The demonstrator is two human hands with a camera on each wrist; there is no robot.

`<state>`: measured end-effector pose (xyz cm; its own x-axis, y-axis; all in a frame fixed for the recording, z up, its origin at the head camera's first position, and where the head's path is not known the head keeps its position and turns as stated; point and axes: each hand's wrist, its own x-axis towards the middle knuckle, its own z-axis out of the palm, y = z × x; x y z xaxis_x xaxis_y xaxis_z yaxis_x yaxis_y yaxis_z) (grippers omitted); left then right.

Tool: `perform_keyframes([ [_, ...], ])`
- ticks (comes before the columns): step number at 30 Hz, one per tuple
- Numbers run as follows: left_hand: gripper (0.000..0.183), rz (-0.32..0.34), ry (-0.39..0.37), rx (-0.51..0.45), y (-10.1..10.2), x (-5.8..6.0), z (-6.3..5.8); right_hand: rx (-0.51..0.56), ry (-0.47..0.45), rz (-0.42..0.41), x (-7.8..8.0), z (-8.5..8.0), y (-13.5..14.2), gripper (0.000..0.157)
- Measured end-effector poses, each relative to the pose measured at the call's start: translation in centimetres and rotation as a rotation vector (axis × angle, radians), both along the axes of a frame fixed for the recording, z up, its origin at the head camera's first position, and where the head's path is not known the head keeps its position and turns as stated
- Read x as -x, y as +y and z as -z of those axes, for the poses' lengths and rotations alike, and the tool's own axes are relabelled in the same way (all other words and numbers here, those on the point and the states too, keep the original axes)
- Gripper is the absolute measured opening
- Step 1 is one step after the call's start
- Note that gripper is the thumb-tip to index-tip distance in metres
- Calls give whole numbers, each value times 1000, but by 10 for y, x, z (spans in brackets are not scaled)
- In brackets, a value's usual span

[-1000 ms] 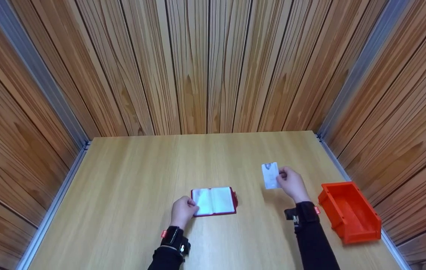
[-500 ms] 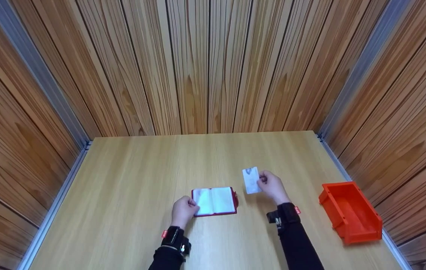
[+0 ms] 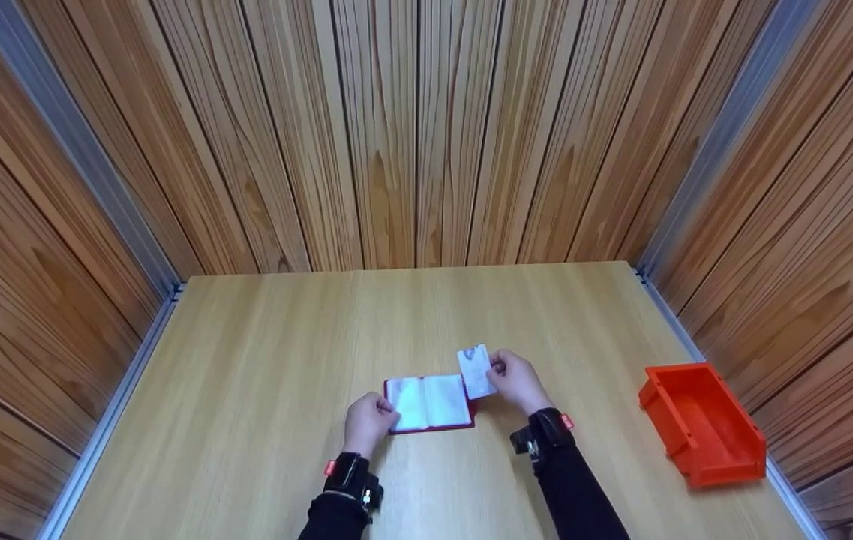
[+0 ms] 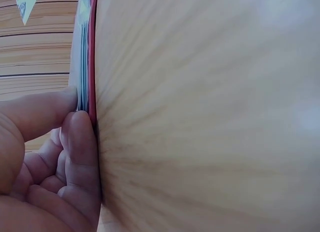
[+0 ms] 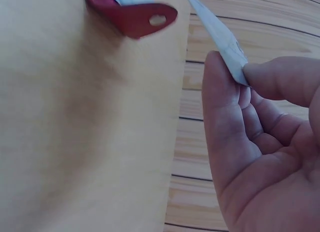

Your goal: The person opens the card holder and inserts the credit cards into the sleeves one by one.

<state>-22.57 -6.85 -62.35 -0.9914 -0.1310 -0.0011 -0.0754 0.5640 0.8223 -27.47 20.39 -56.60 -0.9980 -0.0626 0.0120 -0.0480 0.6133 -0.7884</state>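
Observation:
An open card holder (image 3: 445, 403) with a red cover and pale, shiny sleeves lies flat on the table. At its left edge my left hand (image 3: 366, 424) pinches the sleeves between thumb and forefinger; the left wrist view shows the stacked sleeves (image 4: 84, 61) edge-on above the red cover. My right hand (image 3: 518, 379) pinches a white card (image 3: 475, 371) by its right edge. That card, with a notch and a grey print at its top, is tilted over the holder's upper right corner. In the right wrist view, the holder's red strap (image 5: 140, 20) with a hole sticks out below the card.
An orange-red plastic bin (image 3: 704, 424) stands at the right side of the wooden table (image 3: 261, 352). Wood-panelled walls (image 3: 388, 135) enclose the table at the back and both sides, with metal rails along the edges.
My right hand has moved left and slightly toward me with the white card, from near the bin to the holder's right corner. My left hand and the card holder have stayed put.

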Motion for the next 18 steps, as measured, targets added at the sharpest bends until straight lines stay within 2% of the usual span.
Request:
perform_keyframes([
  [9, 18, 7, 21, 29, 0, 0, 1, 3, -31, -40, -1, 6, -21, 15],
  [18, 18, 8, -10, 7, -1, 0, 0, -19, -33, -80, -3, 11, -36, 13],
])
